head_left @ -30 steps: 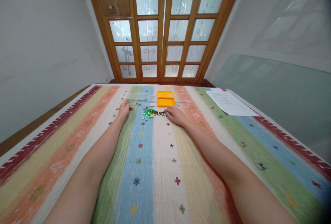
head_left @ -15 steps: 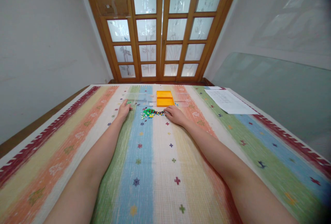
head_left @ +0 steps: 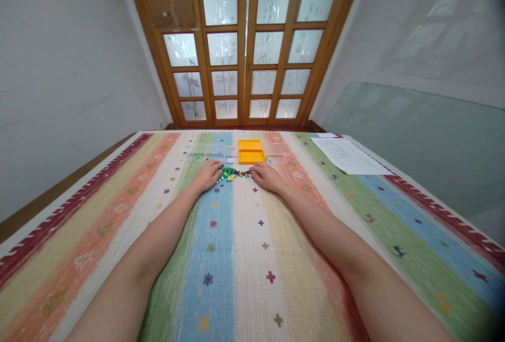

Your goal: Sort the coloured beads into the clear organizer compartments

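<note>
A small heap of tiny plastic pieces (head_left: pixel 229 174), mostly green with some yellow, white, blue and dark ones, lies on the striped cloth. At its left edge is my left hand (head_left: pixel 208 174), fingers reaching onto the pieces with a gap between thumb and fingertips. My right hand (head_left: pixel 266 175) rests at the heap's right end, where dark pieces trail off. Its fingertips are bent together against them; whatever may be pinched there is too small to make out. Just behind stands an open yellow box (head_left: pixel 252 157), its lid laid back.
Clear plastic trays lie on either side of the yellow box, the left one (head_left: pixel 205 152) holding a few green pieces and the right one (head_left: pixel 276 155) near some blue bits. White printed sheets (head_left: pixel 347 157) lie at the far right. Wooden glazed doors stand beyond the table.
My left hand has moved right and slightly nearer, from the left clear tray to the heap's left edge. My right hand stays in about the same place.
</note>
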Motion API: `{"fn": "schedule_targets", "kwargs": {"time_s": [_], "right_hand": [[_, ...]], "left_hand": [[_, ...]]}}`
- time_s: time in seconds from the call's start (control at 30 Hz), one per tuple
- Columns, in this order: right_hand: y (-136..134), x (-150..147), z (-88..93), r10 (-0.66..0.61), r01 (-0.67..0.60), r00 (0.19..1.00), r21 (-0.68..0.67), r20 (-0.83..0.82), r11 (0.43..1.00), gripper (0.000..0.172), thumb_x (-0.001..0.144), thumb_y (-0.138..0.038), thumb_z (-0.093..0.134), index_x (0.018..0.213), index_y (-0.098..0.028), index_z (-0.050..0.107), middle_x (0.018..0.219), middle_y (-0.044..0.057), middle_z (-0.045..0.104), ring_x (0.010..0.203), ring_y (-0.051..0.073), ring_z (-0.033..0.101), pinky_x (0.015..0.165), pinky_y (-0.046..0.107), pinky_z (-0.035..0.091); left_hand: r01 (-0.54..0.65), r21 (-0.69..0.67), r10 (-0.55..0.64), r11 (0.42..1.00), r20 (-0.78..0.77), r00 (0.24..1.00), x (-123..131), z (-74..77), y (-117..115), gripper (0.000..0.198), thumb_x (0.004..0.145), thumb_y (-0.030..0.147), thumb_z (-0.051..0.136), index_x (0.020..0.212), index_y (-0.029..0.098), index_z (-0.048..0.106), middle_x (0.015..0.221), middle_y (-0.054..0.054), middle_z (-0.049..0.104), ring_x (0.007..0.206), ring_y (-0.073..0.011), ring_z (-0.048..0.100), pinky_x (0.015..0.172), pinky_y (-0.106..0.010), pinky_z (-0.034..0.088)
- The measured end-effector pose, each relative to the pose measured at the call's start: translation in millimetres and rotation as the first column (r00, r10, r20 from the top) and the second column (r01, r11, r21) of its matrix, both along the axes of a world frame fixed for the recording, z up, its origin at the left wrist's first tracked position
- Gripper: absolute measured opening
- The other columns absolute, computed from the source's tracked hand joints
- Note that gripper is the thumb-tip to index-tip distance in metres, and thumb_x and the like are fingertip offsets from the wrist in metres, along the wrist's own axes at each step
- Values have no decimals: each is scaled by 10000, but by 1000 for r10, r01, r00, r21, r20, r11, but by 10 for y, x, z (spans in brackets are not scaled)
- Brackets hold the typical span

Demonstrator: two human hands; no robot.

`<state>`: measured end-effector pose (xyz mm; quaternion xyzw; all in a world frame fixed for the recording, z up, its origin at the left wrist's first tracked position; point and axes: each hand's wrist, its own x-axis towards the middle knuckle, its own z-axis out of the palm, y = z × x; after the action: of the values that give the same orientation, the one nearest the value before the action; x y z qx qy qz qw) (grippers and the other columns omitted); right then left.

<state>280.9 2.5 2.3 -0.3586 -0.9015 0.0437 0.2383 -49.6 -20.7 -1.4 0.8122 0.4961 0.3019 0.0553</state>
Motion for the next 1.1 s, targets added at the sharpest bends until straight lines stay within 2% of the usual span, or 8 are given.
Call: {"fn": "schedule_targets", "kwargs": {"time_s": [0.17, 0.37, 0.57, 0.8, 1.1], "right_hand": [[-9, -2, 10, -10, 10, 1000, -6, 9, 1000, 251, 1049, -310, 565, 1208, -212, 734, 1133, 108, 708, 1085, 242, 619, 973, 366, 455], [-21, 1, 24, -1, 1, 1000, -2, 2, 1000, 251, 1051, -304, 559, 1209, -204, 726, 1139, 110, 708, 1094, 244, 619, 977, 365, 455], [-10, -7, 23, -2, 2, 1000, -9, 15, 1000, 247, 1035, -276, 569, 1212, -209, 728, 1138, 109, 711, 1089, 249, 625, 980, 371, 457], [17, -1, -13, -6, 6, 1000, -6, 13, 1000, 248, 1043, -301, 568, 1212, -215, 728, 1137, 103, 711, 1098, 244, 626, 981, 366, 461], [-9, -6, 20, -7, 7, 1000, -7, 20, 1000, 252, 1048, -308, 560, 1212, -210, 725, 1142, 106, 709, 1092, 246, 622, 984, 370, 457]], "left_hand": [[16, -40, -19, 999, -92, 996, 48, 9, -30, 399, 1014, 408, 519, 1315, 240, 721, 1402, -114, 659, 1327, -291, 554, 1193, -479, 384], [25, -37, -29, 999, -129, 991, 41, -6, -5, 426, 1032, 382, 466, 1329, 208, 718, 1398, -127, 669, 1316, -291, 566, 1194, -480, 383], [25, -18, -27, 1000, -83, 996, 30, -10, 9, 402, 1031, 344, 453, 1277, 221, 746, 1372, -110, 683, 1295, -273, 585, 1200, -476, 386], [34, 9, -34, 999, 5, 999, -2, -36, 41, 400, 1026, 333, 464, 1270, 194, 749, 1375, -145, 668, 1292, -296, 583, 1196, -510, 387], [-10, 57, 12, 998, -32, 999, 9, 48, -22, 374, 1012, 309, 496, 1301, 239, 724, 1404, -117, 642, 1320, -292, 545, 1198, -496, 378]]}}
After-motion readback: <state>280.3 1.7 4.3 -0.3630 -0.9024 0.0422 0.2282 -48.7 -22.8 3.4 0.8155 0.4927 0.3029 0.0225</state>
